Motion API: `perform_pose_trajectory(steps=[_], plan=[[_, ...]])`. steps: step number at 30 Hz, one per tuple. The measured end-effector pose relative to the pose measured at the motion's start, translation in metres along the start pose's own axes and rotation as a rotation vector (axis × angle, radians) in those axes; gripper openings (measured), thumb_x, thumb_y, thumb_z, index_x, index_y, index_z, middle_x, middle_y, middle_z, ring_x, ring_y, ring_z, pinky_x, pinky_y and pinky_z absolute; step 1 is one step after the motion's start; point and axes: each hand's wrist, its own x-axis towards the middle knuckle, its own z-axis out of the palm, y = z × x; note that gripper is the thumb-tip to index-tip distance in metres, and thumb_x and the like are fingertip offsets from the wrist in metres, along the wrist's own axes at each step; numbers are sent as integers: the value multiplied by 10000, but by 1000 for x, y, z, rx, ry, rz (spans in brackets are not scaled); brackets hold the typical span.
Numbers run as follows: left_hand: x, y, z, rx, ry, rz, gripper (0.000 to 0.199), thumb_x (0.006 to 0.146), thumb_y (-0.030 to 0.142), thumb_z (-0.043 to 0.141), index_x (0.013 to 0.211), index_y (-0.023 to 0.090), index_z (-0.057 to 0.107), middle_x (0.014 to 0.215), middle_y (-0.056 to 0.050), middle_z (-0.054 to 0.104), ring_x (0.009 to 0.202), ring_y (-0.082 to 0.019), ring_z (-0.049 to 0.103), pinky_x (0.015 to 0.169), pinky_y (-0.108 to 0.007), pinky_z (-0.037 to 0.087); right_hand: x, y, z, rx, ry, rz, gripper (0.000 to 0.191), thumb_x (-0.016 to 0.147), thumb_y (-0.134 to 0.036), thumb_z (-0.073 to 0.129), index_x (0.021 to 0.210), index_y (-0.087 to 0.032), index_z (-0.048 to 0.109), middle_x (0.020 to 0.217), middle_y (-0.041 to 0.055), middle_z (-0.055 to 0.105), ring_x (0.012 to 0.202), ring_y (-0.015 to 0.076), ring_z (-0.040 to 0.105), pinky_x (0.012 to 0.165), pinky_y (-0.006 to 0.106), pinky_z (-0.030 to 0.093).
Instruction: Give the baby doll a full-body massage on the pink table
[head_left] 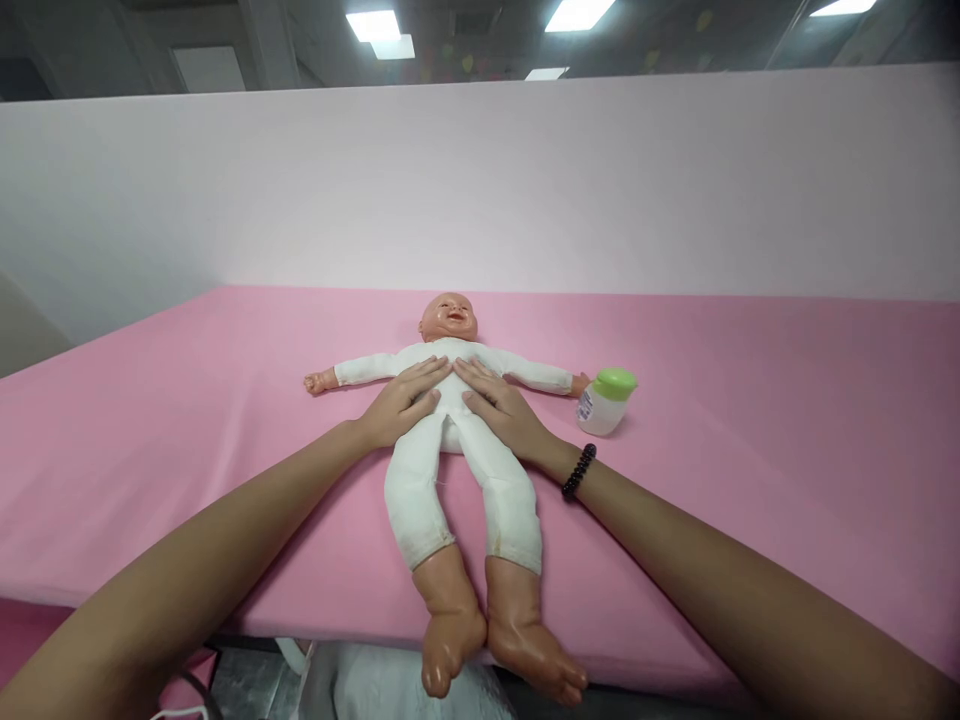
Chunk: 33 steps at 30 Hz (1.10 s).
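Note:
A baby doll [454, 372] with a white cloth body lies on its back, its head away from me, its arms spread and its feet at the near edge of the pink surface [720, 400]. My left hand [409, 402] rests flat on the left side of its belly, fingers stretched out. On the right side of the belly lies my right hand [504, 407], also flat with extended fingers. The fingertips of both hands nearly meet at the doll's middle. Neither hand grips anything.
A clear bottle with a green cap [615, 384] stands beside the doll's hand on the right. Behind the pink surface rises a white panel [480, 190]. The doll's feet hang slightly over the near edge, above a grey cloth [390, 680].

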Motion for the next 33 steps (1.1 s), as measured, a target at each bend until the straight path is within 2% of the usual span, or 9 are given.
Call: perform_pose_trajectory(steps=[3, 7, 10, 13, 15, 18, 22, 26, 33], plan=[[-1, -5, 3, 24, -17, -120, 581, 999, 464, 380, 1527, 223, 390, 1627, -50, 267, 1531, -242, 174, 1267, -483, 130, 2, 4, 0, -41, -35, 100, 621, 986, -460, 405, 1550, -203, 362, 1630, 12, 223, 1540, 224, 107, 1268, 493, 65], [-1, -3, 5, 46, 40, -341, 712, 969, 533, 418, 1553, 140, 311, 1650, -121, 153, 1539, -281, 89, 1257, -501, 136, 2, 2, 2, -83, 33, 242, 731, 967, -508, 427, 1574, -125, 286, 1641, 77, 166, 1539, 236, 118, 1264, 484, 113], [0, 5, 3, 122, 110, -409, 644, 964, 510, 434, 1449, 87, 462, 1561, -199, 372, 1475, -342, 309, 1198, -528, 294, -2, -3, 2, -172, 165, 245, 655, 953, -438, 457, 1492, -65, 438, 1568, 145, 358, 1478, 270, 321, 1235, 473, 243], [0, 13, 1, 207, 205, -329, 391, 962, 394, 454, 1117, 131, 698, 1195, -149, 711, 1197, -332, 634, 1041, -492, 490, -5, -8, 2, -231, 314, 163, 443, 915, -326, 495, 1260, -110, 670, 1329, 134, 635, 1265, 288, 580, 1126, 474, 417], [-1, 14, 2, 200, 281, -206, 333, 957, 326, 457, 1014, 161, 740, 1092, -106, 753, 1108, -292, 687, 991, -441, 535, -6, -9, 3, -203, 370, 73, 337, 894, -272, 503, 1108, -163, 739, 1169, 92, 722, 1125, 270, 662, 1055, 462, 484], [-2, 11, 4, 82, 302, -23, 348, 964, 303, 458, 1103, 161, 744, 1193, -95, 720, 1151, -245, 671, 1020, -390, 537, -5, -8, 3, -120, 363, -56, 317, 892, -232, 491, 1059, -188, 756, 1117, 63, 743, 1091, 237, 683, 1038, 428, 504], [0, 4, 4, -47, 162, 69, 397, 978, 333, 461, 1277, 181, 672, 1355, -87, 625, 1308, -236, 559, 1146, -424, 436, -3, -4, 2, -3, 155, -112, 428, 937, -235, 425, 1287, -197, 669, 1373, 35, 610, 1341, 203, 525, 1176, 421, 382], [2, 1, 0, -46, 17, 7, 488, 998, 378, 411, 1454, 233, 505, 1527, -46, 452, 1477, -229, 326, 1250, -480, 233, 0, -2, -1, 22, -8, -18, 513, 978, -335, 398, 1472, -237, 496, 1559, 0, 395, 1500, 197, 273, 1261, 463, 180], [2, 0, 4, -32, 0, -358, 681, 973, 529, 388, 1556, 184, 320, 1661, -67, 135, 1547, -243, 48, 1262, -471, 85, 4, 3, 0, -43, -41, 260, 708, 972, -502, 420, 1593, -212, 242, 1661, 13, 89, 1546, 220, 8, 1263, 484, 46]])
